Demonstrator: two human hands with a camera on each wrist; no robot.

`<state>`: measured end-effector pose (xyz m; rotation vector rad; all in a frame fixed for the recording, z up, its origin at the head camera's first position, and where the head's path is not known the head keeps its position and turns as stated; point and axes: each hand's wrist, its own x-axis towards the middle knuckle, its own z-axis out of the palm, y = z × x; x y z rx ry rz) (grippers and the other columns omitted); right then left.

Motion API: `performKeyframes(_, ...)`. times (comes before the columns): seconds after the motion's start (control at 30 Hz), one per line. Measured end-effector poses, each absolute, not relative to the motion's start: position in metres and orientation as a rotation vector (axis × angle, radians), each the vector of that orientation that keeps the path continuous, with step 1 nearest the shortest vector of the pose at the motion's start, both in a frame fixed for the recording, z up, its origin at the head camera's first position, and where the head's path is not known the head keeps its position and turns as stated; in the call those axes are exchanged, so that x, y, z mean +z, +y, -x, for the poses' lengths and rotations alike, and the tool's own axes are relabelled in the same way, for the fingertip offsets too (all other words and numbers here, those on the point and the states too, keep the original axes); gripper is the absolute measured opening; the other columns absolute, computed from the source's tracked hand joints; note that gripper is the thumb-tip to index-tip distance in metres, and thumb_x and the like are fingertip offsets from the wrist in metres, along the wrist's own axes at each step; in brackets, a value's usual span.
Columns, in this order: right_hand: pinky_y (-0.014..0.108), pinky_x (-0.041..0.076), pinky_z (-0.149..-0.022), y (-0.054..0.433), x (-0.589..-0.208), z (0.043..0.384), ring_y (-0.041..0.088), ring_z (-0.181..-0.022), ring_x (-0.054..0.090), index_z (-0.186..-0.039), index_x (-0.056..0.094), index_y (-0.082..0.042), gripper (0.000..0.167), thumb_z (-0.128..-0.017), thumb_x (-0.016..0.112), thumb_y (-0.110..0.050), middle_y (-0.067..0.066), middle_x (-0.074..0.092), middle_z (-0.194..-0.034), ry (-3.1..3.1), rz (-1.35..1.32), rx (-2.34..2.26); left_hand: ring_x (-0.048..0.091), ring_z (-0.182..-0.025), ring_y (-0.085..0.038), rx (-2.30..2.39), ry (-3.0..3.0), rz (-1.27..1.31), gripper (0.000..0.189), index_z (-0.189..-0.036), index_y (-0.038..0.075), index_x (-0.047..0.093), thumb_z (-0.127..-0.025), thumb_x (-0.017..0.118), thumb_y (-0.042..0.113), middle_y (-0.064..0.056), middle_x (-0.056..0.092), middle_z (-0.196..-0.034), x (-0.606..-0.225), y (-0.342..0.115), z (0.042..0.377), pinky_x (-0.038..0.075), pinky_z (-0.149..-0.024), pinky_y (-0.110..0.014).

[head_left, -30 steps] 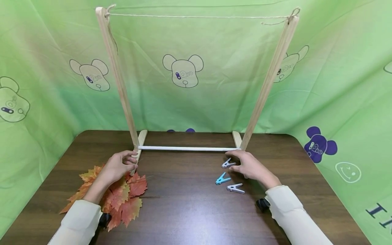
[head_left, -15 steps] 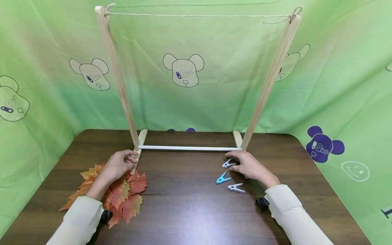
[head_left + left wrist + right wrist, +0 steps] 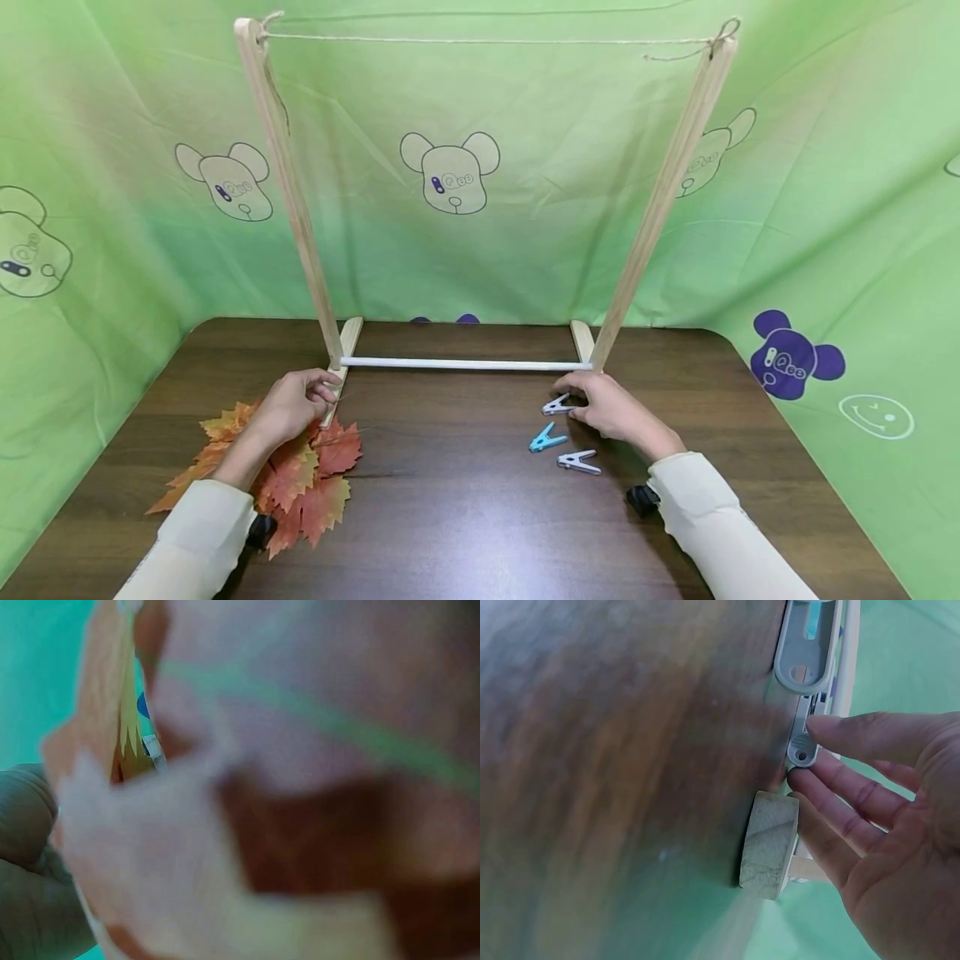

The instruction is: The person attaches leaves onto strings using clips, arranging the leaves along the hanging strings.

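Note:
My left hand hovers with loosely bent fingers by the left wooden foot of a stand. Under its wrist lies a fan of orange-red artificial maple leaves; in the left wrist view, blurred leaves cover most of the hand. At the stand's right foot, my right hand rests with relaxed fingers spread around a grey clothespin. The right wrist view shows the thumb right at that clothespin, not squeezing it. A blue clothespin and another grey clothespin lie nearer me.
Two wooden posts rise from the dark wooden table, joined low by a white rod. Across their tops runs a tied string. A green printed cloth hangs behind and at both sides.

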<state>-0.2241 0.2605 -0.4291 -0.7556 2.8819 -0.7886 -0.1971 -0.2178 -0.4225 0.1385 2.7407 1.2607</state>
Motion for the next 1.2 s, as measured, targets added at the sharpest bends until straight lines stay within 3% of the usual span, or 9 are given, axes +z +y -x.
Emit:
performKeyframes(0.13,0.041,0.055,-0.084,0.260,-0.428,0.224,0.023,-0.095,0.065,-0.110,0.075,-0.001,0.030,-0.084,0.070,0.013,0.008,0.074,-0.102,2.899,0.782,-0.750,0.059,-0.082,-0.015,1.255,2.744,-0.137,0.033,-0.122,-0.006,0.069,-0.092,0.056,-0.011,-0.010,0.069,-0.093,-0.422,-0.217,0.197,0.046,-0.066,-0.021)
performKeyframes(0.43,0.047,0.056,-0.089,0.259,-0.427,0.224,0.028,-0.098,0.068,-0.101,0.078,-0.001,0.019,-0.085,0.074,0.009,0.008,0.075,-0.099,2.935,0.850,-0.677,0.057,-0.084,-0.017,1.256,2.741,-0.164,0.026,-0.118,-0.006,0.071,-0.096,0.058,-0.008,-0.009,0.068,-0.093,-0.422,-0.216,0.197,0.046,-0.067,-0.021)
performKeyframes(0.97,0.034,0.051,-0.077,0.257,-0.425,0.223,0.018,-0.087,0.060,-0.100,0.076,-0.002,0.018,-0.084,0.071,0.005,0.007,0.070,-0.095,2.965,0.792,-0.751,0.058,-0.085,-0.019,1.144,2.774,-0.212,0.022,-0.111,-0.001,0.078,-0.097,0.061,-0.004,-0.011,0.074,-0.099,-0.413,-0.218,0.195,0.045,-0.069,-0.029)
performKeyframes(1.2,0.035,0.053,-0.079,0.256,-0.424,0.221,0.018,-0.088,0.062,-0.099,0.075,-0.003,0.018,-0.083,0.071,0.004,0.007,0.071,-0.096,2.976,0.793,-0.802,0.058,-0.084,-0.018,1.150,2.762,-0.222,0.020,-0.110,-0.003,0.078,-0.099,0.061,-0.003,-0.013,0.076,-0.099,-0.413,-0.220,0.196,0.046,-0.068,-0.027)
